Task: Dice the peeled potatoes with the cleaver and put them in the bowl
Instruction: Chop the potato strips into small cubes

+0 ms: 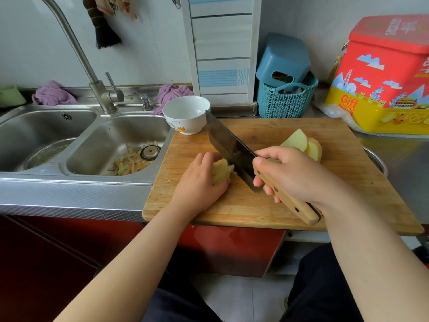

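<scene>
Pale potato strips point(222, 172) sit bunched under the left hand's point(201, 180) curled fingers on the wooden chopping board point(267, 205); the right hand point(293, 173) grips the dark cleaver point(229, 148) beside them; knuckles risk a nick; white ceramic bowl point(185, 115) waits empty.

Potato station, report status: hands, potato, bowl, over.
Left hand holds cut potato on board. Right hand grips cleaver, blade at the cut. Bowl empty; slices waiting.
</scene>
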A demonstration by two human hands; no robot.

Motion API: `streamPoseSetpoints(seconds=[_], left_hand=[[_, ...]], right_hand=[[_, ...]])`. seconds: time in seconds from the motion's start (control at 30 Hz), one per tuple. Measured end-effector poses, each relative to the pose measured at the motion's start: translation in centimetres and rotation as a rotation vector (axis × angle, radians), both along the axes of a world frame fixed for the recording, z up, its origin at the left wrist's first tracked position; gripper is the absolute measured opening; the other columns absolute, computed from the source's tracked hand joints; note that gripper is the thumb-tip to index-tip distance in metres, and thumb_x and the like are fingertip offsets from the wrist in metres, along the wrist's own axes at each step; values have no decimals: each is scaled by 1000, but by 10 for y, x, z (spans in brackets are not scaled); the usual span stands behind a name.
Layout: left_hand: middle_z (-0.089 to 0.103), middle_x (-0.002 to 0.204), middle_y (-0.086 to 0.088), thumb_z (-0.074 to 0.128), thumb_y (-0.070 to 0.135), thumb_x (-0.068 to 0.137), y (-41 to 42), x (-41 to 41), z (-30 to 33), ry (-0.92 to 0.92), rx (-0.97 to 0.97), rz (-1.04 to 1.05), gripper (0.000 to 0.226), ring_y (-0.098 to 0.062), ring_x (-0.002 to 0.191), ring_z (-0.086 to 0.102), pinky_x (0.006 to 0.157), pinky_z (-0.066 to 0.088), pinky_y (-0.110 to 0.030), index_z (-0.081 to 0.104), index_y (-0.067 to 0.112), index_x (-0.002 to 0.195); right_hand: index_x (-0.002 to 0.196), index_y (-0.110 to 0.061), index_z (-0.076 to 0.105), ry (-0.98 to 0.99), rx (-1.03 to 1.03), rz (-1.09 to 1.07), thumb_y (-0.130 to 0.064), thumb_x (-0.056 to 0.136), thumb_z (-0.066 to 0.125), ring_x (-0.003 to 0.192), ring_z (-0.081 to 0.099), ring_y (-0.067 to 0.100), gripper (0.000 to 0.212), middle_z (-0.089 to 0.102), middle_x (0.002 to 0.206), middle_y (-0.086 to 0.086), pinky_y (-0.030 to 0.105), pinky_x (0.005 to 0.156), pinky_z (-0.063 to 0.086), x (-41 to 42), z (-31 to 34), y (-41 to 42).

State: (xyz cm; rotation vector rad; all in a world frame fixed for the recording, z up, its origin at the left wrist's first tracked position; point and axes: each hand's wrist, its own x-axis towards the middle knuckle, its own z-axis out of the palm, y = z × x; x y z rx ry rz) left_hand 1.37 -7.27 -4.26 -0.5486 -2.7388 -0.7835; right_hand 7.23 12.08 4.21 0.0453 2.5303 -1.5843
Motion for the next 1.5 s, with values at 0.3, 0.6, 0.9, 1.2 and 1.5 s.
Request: streamPoseSetpoints(seconds=[0.3, 0.6, 0.9, 1.2, 1.5], left_hand=[[45, 126, -1, 66, 49, 83, 8, 0, -2, -20, 91, 119, 61, -18, 117, 46, 96, 37, -27, 43, 17, 130], [40, 140, -5, 59, 45, 85, 22, -15, 19, -153, -189, 118, 68, -27, 129, 40, 101, 40, -37, 33, 20, 142], [54, 119, -5, 48, 35, 95, 42, -35, 22, -95, -304, 247, 31, -26, 110, 52, 76, 47, -36, 53, 20, 121], [39, 143, -6, 49, 65, 87, 26, -13, 21, -157, -84, 191, 74, -28, 130, 41, 102, 39, -41, 32, 20, 143], [41, 138, 1, 62, 41, 90, -2, 12, 1, -34, -31, 110, 59, -19, 126, 45, 96, 37, -26, 36, 21, 139]], right_hand=[[121, -26, 58, 11, 14, 52, -27, 101, 50, 58, 60, 9, 22, 69, 77, 0, 27, 52, 50, -6, 8, 1], [118, -31, 56, -1, -12, -45, -35, 98, 56, 54, 59, 9, 21, 67, 75, 3, 29, 50, 51, 9, 6, 8], [139, -21, 52, 12, -15, -121, -34, 99, 56, 53, 59, 8, 43, 68, 76, 3, 26, 48, 50, 8, -1, 15], [121, -24, 60, -31, 10, -24, -30, 101, 51, 56, 59, 10, 22, 66, 74, 3, 27, 51, 51, 1, 5, 17], [101, -22, 66, -46, 26, 71, -30, 102, 50, 55, 59, 9, 18, 65, 73, 3, 25, 51, 50, -6, 14, 14]])
